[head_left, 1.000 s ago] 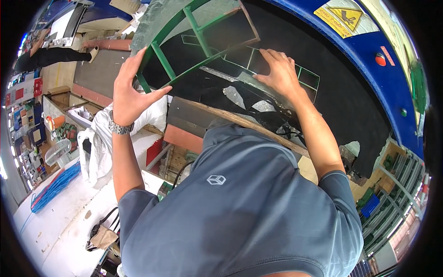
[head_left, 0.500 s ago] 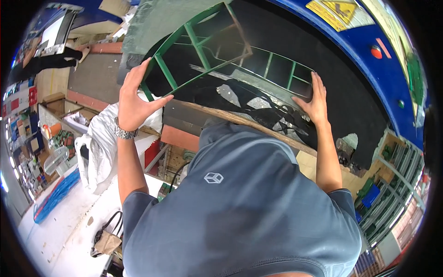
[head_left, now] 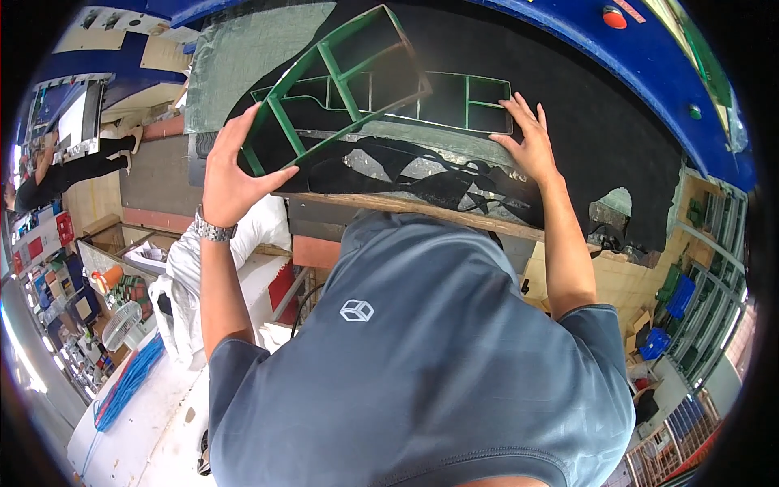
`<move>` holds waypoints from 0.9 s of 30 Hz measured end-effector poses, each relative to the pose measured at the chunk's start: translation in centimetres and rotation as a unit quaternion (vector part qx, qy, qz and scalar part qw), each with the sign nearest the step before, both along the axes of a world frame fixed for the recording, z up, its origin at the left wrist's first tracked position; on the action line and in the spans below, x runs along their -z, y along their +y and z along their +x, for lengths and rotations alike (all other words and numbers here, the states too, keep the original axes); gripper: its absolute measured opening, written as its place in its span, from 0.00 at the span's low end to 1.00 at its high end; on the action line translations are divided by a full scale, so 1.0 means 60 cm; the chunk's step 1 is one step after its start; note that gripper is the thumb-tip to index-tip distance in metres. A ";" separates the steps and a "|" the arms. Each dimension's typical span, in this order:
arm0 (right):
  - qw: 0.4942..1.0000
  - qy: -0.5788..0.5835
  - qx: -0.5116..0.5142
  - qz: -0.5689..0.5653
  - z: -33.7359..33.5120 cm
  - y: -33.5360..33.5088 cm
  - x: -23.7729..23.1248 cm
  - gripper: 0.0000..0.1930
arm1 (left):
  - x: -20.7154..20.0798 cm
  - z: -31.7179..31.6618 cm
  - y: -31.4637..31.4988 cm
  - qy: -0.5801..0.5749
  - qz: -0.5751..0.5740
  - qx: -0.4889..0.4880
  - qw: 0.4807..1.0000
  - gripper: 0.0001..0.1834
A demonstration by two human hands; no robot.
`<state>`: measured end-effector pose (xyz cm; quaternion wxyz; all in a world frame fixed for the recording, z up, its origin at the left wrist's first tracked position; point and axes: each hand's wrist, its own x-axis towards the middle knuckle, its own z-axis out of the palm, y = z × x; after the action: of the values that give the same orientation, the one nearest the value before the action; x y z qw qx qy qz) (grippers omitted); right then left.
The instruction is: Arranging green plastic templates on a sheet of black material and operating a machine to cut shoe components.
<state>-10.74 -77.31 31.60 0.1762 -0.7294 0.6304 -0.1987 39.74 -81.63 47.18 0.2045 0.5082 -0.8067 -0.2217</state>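
Two green metal cutting dies with inner crossbars are at the worktable. My left hand (head_left: 231,174) grips one end of the nearer die (head_left: 337,79), thumb and fingers spanning its width; that die is tilted and appears raised over part of the other. At the far end of the second die (head_left: 467,103), my right hand (head_left: 531,148) has its thumb and fingers around the corner. This lower die seems to rest on a black sheet (head_left: 604,114), its left part partly covered by the raised die. Cut-out gaps and black scraps (head_left: 422,168) lie just in front.
A wooden strip (head_left: 430,217) edges the table close to my body. Beyond the sheet runs a blue machine beam (head_left: 649,97) with a red button (head_left: 614,18). White cloth (head_left: 264,227) is at left. Another person (head_left: 77,170) stands far left.
My right hand has shifted left and slightly up, and the lower die has swung to lie more level. The left-hand die has barely moved. The whole view has turned a little.
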 end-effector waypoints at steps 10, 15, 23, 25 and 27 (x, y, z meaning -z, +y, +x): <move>0.999 0.044 -0.011 0.019 0.006 -0.002 -0.064 0.38 | -0.031 -0.039 -0.005 -0.028 -0.019 0.028 0.999 0.52; 0.962 -0.162 0.012 -0.221 0.047 -0.018 -0.234 0.39 | -0.055 -0.087 -0.021 -0.071 -0.080 0.097 0.990 0.54; 0.965 0.202 -0.123 -0.114 0.132 -0.088 -0.264 0.58 | 0.035 -0.272 -0.142 -0.117 -0.124 0.153 0.973 0.52; 0.970 0.186 -0.093 -0.124 0.107 -0.125 -0.226 0.56 | 0.053 -0.307 -0.165 -0.099 -0.119 0.155 0.976 0.51; 0.976 0.159 -0.096 -0.110 0.088 -0.146 -0.215 0.52 | 0.072 -0.323 -0.184 -0.097 -0.122 0.161 0.975 0.50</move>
<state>-5.47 -86.10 44.51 0.0100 -0.8238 0.5515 -0.1304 20.36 -92.69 42.88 0.1475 0.3623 -0.9147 -0.1014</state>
